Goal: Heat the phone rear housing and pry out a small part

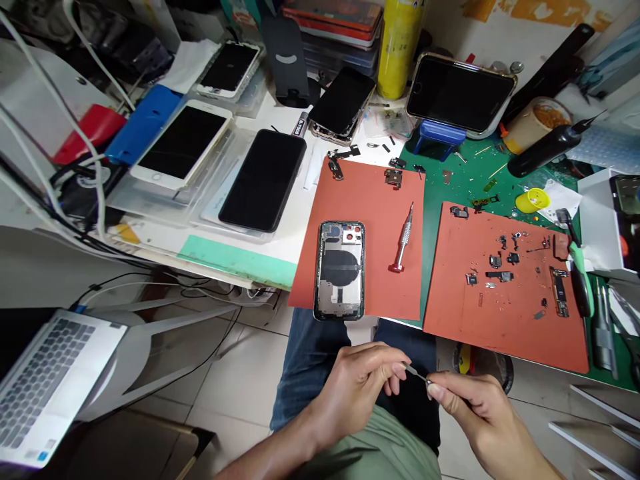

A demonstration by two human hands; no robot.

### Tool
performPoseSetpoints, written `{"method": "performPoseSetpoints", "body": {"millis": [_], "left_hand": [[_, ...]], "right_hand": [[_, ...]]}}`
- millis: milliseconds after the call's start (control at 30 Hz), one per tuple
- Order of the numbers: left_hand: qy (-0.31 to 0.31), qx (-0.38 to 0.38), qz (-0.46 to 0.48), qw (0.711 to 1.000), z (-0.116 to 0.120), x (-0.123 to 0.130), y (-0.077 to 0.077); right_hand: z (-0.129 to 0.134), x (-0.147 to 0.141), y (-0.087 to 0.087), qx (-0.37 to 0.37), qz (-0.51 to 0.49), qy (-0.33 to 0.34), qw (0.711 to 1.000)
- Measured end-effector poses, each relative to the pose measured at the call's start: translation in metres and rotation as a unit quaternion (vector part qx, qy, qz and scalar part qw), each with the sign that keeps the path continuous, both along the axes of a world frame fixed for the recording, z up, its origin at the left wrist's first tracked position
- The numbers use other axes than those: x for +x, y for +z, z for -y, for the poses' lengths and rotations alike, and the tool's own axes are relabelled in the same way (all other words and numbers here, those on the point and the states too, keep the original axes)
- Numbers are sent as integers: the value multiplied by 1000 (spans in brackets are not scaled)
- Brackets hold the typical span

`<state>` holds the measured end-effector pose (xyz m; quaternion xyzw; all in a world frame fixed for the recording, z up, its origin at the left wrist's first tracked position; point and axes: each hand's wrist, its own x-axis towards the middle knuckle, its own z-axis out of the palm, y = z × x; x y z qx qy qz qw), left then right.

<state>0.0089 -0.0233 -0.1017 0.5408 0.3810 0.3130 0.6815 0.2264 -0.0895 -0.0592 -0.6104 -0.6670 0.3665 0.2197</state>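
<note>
Above my lap, my left hand [363, 377] and my right hand [467, 403] face each other, both closed in a pinch. Between their fingertips runs a small thin metal piece [416, 373], each hand on one end; its exact kind is too small to make out. Beyond my hands, an opened phone housing [341, 293] lies on the left red mat [380, 297], near the table edge. To its right rests a screwdriver [404, 237] with a silver shaft and red end. Neither hand touches the housing or the screwdriver.
Small phone parts [495, 260] are scattered over the right red mat [470, 327]. Phones, including a black one [263, 180] and a white one [185, 143], lie at the left. A yellow can [400, 50] and a propped phone [460, 93] stand behind. A laptop [55, 380] sits lower left.
</note>
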Motion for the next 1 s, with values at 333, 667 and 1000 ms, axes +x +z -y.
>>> {"method": "performPoseSetpoints", "body": {"millis": [333,667,1000], "left_hand": [[43,-162,29,985,3,7,-4],[55,-68,17,996,-4,1,-6],[30,-226,73,971,-10,10,37]], "right_hand": [[5,-1,-1,320,305,109,891],[7,2,10,114,158,64,979],[-12,-19,26,-104,-218,-215,946]]}}
